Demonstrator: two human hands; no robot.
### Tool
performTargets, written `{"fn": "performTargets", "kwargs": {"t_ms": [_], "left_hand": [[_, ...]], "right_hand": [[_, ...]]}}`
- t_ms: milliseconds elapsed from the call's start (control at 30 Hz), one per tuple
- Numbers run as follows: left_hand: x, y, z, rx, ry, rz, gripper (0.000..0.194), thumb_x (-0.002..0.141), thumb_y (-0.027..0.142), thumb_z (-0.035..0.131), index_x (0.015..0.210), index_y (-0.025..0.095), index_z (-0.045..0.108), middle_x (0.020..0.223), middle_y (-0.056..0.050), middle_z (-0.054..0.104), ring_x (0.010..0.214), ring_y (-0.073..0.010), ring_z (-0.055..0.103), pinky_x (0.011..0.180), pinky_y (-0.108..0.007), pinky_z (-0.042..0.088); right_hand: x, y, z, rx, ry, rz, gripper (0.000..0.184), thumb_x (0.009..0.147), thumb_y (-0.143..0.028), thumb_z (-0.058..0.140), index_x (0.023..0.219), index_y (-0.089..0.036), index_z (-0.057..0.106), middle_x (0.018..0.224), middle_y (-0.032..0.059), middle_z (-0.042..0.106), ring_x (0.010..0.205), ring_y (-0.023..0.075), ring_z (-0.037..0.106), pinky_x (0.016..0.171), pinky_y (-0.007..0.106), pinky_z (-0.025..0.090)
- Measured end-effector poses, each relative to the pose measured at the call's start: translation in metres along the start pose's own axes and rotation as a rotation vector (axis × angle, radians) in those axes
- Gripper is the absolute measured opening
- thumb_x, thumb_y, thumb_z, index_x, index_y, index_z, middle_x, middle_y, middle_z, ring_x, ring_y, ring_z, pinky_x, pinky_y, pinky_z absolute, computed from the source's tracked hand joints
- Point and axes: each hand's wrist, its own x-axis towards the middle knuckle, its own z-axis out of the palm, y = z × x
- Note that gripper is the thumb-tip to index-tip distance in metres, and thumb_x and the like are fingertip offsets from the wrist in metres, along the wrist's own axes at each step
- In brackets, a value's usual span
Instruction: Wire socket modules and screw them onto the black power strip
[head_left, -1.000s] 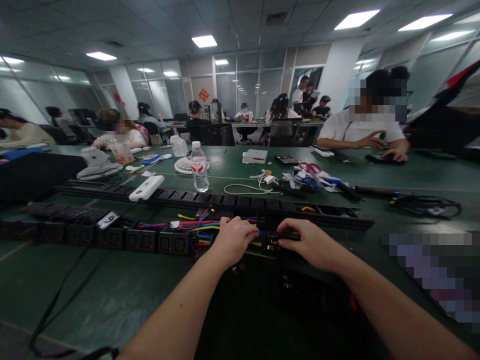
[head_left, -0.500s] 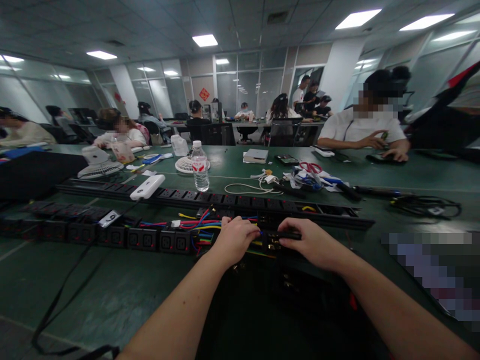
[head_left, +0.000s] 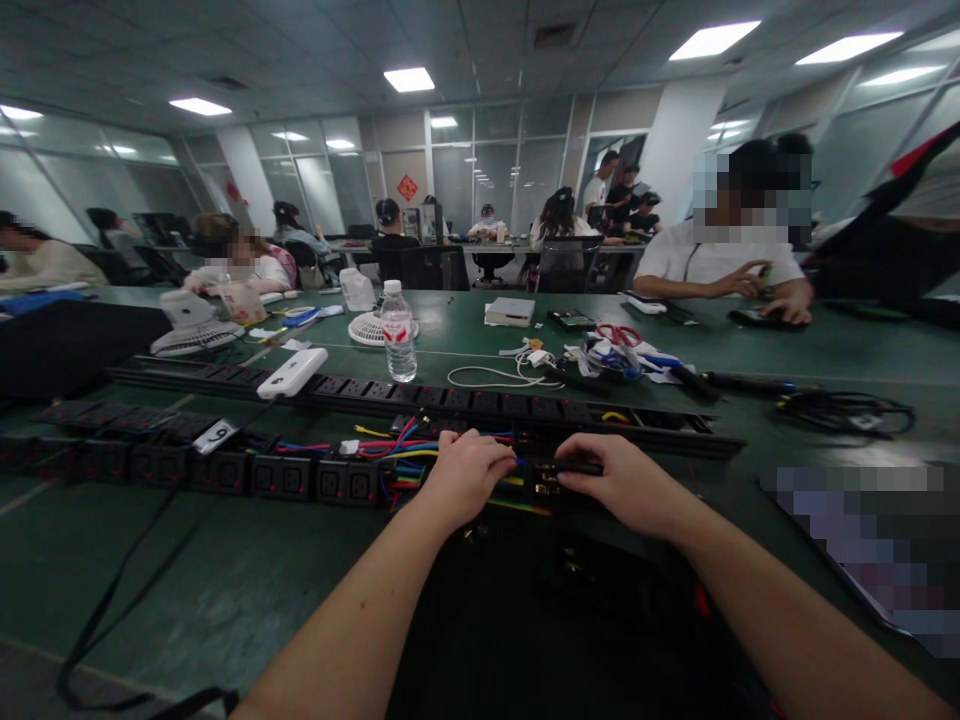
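Roughly mid-bench, between the left hand (head_left: 469, 475) and the right hand (head_left: 622, 483): a small black plastic block (head_left: 541, 482) with brass-coloured contacts (head_left: 547, 489). Pinched in the right hand, at the block's three o'clock: a slim dark piece (head_left: 580, 467); cannot tell whether part of the block. At the block's nine o'clock, the left hand, bent low with fingertips drawn together; cannot tell what, if anything, lies between them. Beyond it, still toward nine o'clock: red, blue and yellow plastic-coated wires (head_left: 375, 450), then a row of square black sockets (head_left: 282, 479). At twelve o'clock: a long black socket strip (head_left: 484, 402), with a slim white plastic box (head_left: 292, 373) lying across it toward ten. Upright between ten and eleven: a clear plastic water bottle (head_left: 400, 348). At one: red-handled scissors (head_left: 619, 335) on a cluttered heap. Farther, between one and two: a white-shirted co-worker (head_left: 694, 258), seated across the dark green bench (head_left: 450, 340).
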Motion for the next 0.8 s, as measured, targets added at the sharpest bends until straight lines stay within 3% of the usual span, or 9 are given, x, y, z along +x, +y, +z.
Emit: {"fn": "performTargets", "kwargs": {"t_ms": [800], "left_hand": [[-0.0018, 0.0028, 0.003, 0.044, 0.011, 0.007, 0.021, 0.096, 0.031, 0.05, 0.092, 0.028, 0.07, 0.092, 0.002, 0.071, 0.088, -0.0191, 0.052, 0.08, -0.037, 0.026]], "right_hand": [[-0.0001, -0.0063, -0.0001, -0.028, -0.013, 0.0, 0.015, 0.076, -0.022, 0.068, 0.091, -0.022, 0.07, 0.091, 0.0024, 0.072, 0.086, 0.0225, 0.064, 0.08, 0.034, 0.046]]}}
